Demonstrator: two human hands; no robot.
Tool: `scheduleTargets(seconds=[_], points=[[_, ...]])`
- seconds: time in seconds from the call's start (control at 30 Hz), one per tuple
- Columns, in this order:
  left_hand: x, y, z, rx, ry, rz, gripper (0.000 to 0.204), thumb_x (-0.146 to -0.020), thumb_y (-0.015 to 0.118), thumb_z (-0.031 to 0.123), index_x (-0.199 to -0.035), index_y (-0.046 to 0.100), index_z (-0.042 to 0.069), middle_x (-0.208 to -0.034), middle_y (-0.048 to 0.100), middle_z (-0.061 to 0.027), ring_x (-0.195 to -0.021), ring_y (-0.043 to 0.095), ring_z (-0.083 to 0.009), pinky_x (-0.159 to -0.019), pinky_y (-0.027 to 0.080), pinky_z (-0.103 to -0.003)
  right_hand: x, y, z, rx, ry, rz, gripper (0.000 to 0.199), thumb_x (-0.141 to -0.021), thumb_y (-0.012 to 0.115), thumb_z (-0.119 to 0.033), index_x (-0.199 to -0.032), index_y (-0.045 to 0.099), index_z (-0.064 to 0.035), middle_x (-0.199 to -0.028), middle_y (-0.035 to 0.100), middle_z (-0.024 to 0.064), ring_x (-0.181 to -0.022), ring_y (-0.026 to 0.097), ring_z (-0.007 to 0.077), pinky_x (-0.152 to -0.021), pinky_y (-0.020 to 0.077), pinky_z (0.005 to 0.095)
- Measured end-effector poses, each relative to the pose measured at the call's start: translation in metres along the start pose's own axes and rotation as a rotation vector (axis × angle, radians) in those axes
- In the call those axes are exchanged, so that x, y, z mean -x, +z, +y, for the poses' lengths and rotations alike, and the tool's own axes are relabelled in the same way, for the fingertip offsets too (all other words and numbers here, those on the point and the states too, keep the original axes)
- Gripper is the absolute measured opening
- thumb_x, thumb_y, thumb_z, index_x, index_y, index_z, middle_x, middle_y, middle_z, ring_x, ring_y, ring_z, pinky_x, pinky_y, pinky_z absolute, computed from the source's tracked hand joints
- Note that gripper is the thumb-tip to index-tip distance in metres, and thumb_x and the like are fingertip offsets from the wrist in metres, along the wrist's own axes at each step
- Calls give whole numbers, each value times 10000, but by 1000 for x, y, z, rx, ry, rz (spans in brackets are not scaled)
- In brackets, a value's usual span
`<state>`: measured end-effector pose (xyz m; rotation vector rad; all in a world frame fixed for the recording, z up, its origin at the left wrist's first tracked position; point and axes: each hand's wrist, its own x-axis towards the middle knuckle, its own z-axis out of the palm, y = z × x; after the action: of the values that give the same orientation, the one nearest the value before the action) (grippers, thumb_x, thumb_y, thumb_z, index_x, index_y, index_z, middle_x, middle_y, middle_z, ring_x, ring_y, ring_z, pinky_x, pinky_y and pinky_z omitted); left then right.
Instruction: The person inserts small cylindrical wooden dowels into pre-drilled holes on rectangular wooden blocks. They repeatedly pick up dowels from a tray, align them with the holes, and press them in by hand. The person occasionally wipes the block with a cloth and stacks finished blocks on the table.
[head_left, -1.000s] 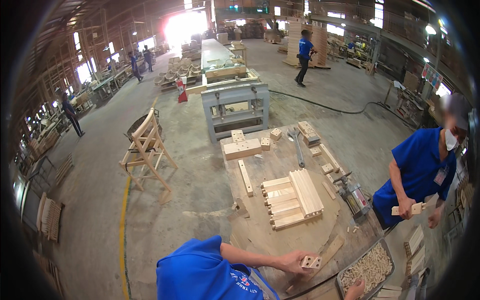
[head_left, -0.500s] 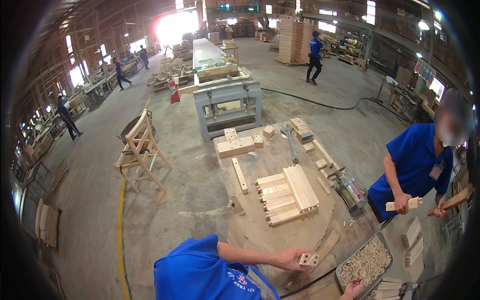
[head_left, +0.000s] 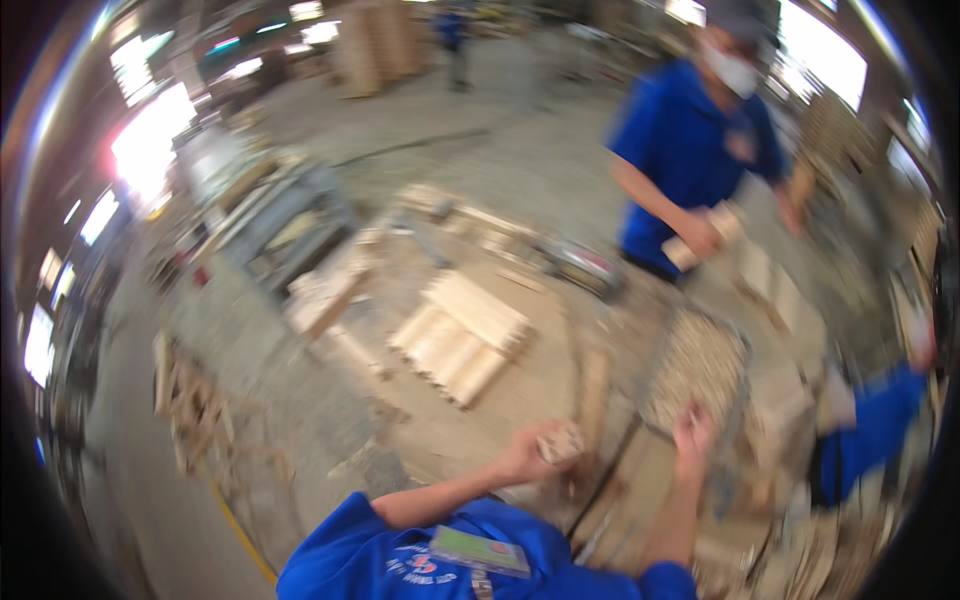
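Observation:
My left hand (head_left: 525, 455) is closed around short wooden pieces (head_left: 562, 443), whose pale ends with dark drilled holes face up. Over the near end of a grey tray (head_left: 645, 412) hangs my right hand (head_left: 694, 435), its fingers drawn together. Motion blur hides what they pinch. Small wooden dowels (head_left: 697, 365) fill the tray. Left of it on the workbench (head_left: 530, 375), wooden bars (head_left: 440, 350) lie side by side, with more bars (head_left: 480, 308) across their far part.
Across the bench a co-worker (head_left: 690, 160) in blue holds a wooden piece (head_left: 705, 238). A clamp-like tool (head_left: 580, 268), a wrench (head_left: 425, 240) and wooden blocks (head_left: 325, 290) line the bench's far side. Another blue sleeve (head_left: 870, 430) shows at right. A grey machine frame (head_left: 290, 225) stands beyond.
The whole view has swung right and blurred, so the bench sits further left. My left hand keeps the drilled pieces; my right hand stays at the dowel tray, now more fully in view.

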<state>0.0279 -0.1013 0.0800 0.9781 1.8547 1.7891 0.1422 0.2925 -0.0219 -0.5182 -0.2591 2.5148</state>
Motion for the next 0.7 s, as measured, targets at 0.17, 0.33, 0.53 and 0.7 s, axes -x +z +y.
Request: scheduleTargets(seconds=[0.17, 0.33, 0.53, 0.7], points=[[-9, -1, 14, -136, -113, -64, 440, -867, 874, 116, -1275, 715, 87, -1148, 737, -49, -1052, 715, -156, -932, 585, -326, 32, 37, 22, 58, 32, -111, 282, -1101, 627, -235, -1214, 681, 17, -1160, 750, 161, -991, 740, 243, -756, 608, 318], [-13, -7, 20, -195, -138, -113, 422, -873, 859, 78, -1266, 709, 96, -1206, 721, -26, -1071, 692, -135, -953, 573, -314, 76, 87, 38, 257, -26, -15, 269, -1070, 692, -232, -1244, 688, -28, -1103, 749, 100, -879, 714, 169, -683, 589, 261], [-8, -6, 18, -187, -68, -127, 502, -834, 884, 169, -1299, 710, 89, -1193, 731, -101, -1091, 731, -277, -965, 583, -367, 126, 131, 57, 754, 36, -148, 203, -1013, 774, -197, -1126, 743, -30, -980, 751, 54, -750, 637, 79, -611, 513, 227], [-8, -5, 19, -218, 38, -168, 534, -814, 878, 157, -1313, 697, 98, -1207, 723, -119, -1092, 719, -334, -950, 585, -405, 173, 192, 87, 1393, -86, -314, 164, -964, 826, -156, -1045, 765, -27, -872, 738, 35, -664, 599, 86, -599, 497, 269]])
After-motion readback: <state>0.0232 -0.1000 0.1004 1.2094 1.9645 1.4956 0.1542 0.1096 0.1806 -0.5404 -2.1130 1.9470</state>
